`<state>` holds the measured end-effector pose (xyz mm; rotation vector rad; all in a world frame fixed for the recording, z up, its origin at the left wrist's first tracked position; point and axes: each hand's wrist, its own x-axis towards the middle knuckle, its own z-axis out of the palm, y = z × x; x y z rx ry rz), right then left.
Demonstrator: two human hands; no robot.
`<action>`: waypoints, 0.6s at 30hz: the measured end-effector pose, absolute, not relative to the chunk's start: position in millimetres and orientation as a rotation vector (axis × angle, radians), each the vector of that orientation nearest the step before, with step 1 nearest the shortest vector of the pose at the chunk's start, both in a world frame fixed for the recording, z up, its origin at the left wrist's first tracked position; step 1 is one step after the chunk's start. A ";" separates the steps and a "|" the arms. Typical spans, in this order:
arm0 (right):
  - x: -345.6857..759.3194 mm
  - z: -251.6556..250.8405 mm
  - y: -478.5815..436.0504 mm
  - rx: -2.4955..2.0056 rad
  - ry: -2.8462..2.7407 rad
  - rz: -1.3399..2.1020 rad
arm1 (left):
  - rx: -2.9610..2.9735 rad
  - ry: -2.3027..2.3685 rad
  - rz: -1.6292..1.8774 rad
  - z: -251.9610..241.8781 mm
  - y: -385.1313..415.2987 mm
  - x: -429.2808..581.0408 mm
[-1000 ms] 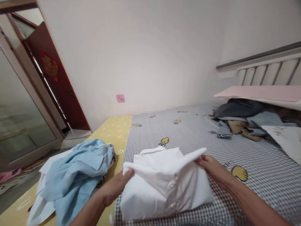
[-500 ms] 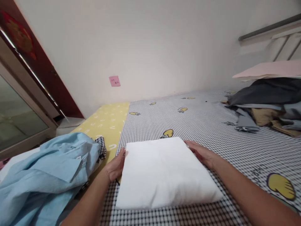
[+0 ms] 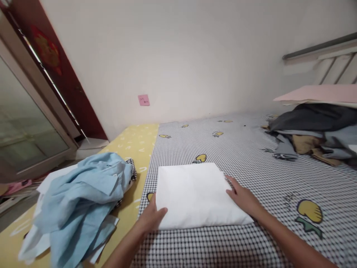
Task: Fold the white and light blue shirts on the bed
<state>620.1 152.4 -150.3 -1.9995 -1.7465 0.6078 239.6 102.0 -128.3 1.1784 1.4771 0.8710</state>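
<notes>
A folded white garment (image 3: 193, 195) lies flat as a neat rectangle on the grey gingham bed sheet (image 3: 251, 178). My left hand (image 3: 152, 216) rests open against its near left corner, with the fingers on the cloth. My right hand (image 3: 242, 196) lies open on its right edge, with the fingertips pressing the top. Neither hand grips anything. To the left of the white bundle, a crumpled light blue shirt (image 3: 83, 195) sits on a white garment (image 3: 47, 223), close to my left hand.
The crumpled clothes lie on a yellow patterned pad (image 3: 134, 145) beside the sheet. Dark, blue-grey and tan clothes (image 3: 308, 136) are piled at the right, under a pink board (image 3: 318, 93). A metal headboard (image 3: 331, 67) stands behind them, and a glass door (image 3: 28, 119) stands at the left.
The white garment stays folded flat. Both hands have shifted toward its near corners, and the left hand has slid down to the near left corner. The view has tilted slightly.
</notes>
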 end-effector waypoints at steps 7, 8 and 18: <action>607.5 -110.8 144.3 -2.254 -1.899 -0.091 | 1.733 2.253 0.932 -94.4 112.0 236.5; 595.5 -102.8 144.0 -2.206 -1.887 -0.180 | 1.892 2.343 0.961 -82.1 114.9 246.8; 513.7 -177.0 123.3 -1.925 -2.052 -0.087 | 2.418 2.088 0.550 -179.2 115.7 320.3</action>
